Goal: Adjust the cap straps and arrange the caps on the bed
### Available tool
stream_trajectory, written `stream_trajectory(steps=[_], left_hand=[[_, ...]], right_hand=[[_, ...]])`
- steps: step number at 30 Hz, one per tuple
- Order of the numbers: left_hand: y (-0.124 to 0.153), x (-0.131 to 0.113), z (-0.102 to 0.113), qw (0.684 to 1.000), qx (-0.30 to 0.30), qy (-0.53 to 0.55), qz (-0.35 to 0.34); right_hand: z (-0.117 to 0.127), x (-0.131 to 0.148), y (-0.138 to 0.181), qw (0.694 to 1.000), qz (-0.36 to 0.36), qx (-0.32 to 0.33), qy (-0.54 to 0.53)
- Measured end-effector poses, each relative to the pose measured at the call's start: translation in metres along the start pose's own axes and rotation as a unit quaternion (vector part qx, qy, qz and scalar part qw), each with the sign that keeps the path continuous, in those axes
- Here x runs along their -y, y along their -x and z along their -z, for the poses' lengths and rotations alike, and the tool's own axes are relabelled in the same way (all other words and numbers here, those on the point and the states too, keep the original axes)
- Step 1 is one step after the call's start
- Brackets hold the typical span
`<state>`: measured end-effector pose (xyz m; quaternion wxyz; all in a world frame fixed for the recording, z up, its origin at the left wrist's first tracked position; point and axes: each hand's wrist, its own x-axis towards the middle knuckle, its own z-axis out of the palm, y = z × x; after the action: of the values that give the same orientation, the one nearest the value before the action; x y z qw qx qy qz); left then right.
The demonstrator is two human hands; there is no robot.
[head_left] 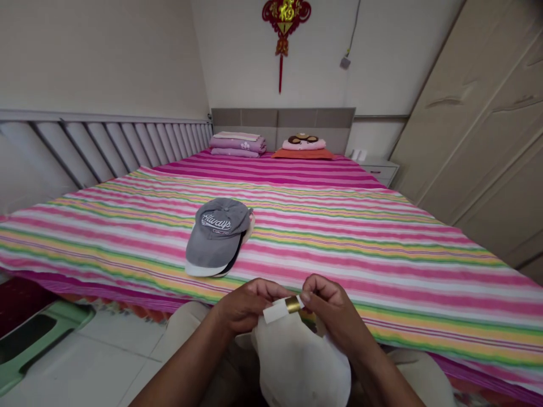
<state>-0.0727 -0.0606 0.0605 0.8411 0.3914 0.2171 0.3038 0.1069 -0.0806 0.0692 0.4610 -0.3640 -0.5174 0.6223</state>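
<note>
A white cap sits over my lap, its back strap toward the bed. On that strap is a gold metal buckle. My left hand pinches the strap's left side beside the buckle. With thumb and forefinger, my right hand grips the short strap end right of the buckle. Farther off on the bed lies a grey cap with white "Always" lettering, stacked on other caps whose dark and pale brims show beneath it.
The bed's striped sheet spreads in front of me. Folded purple bedding and pink bedding lie by the headboard. A green stool stands at lower left, and a white nightstand at far right.
</note>
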Motion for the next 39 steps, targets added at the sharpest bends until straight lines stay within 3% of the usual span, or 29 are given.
stream_trajectory(steps=[5,13,21,23,27,29,34,37,39], left_hand=[[-0.008,0.005,-0.006,0.997,-0.046,-0.059,-0.004],[-0.01,0.013,-0.01,0.994,-0.101,-0.037,-0.013],[-0.012,0.026,-0.004,0.993,-0.108,-0.016,-0.051],[-0.013,0.025,-0.004,0.991,-0.109,0.006,-0.072],[-0.012,0.02,-0.004,0.987,-0.094,0.014,-0.131],[-0.013,0.019,-0.003,0.985,-0.105,0.008,-0.138],[-0.016,0.016,-0.006,0.982,-0.136,0.006,-0.129],[-0.02,0.014,-0.008,0.983,-0.136,-0.01,-0.125],[-0.023,0.014,-0.006,0.983,-0.137,-0.024,-0.12]], right_hand=[[-0.001,0.003,-0.001,0.999,-0.015,0.0,-0.052],[-0.006,-0.003,0.001,0.996,-0.04,0.012,-0.079],[-0.001,-0.006,0.003,0.998,-0.049,0.03,-0.01],[0.004,-0.007,0.002,0.999,-0.039,0.004,-0.011],[0.015,-0.005,0.001,0.988,0.0,-0.113,-0.104],[0.02,-0.003,0.0,0.981,0.016,-0.128,-0.144],[0.025,0.0,0.002,0.997,0.003,-0.038,-0.074],[0.022,0.003,0.003,0.994,-0.076,0.078,0.015],[0.02,0.005,0.005,0.985,-0.116,0.121,0.049]])
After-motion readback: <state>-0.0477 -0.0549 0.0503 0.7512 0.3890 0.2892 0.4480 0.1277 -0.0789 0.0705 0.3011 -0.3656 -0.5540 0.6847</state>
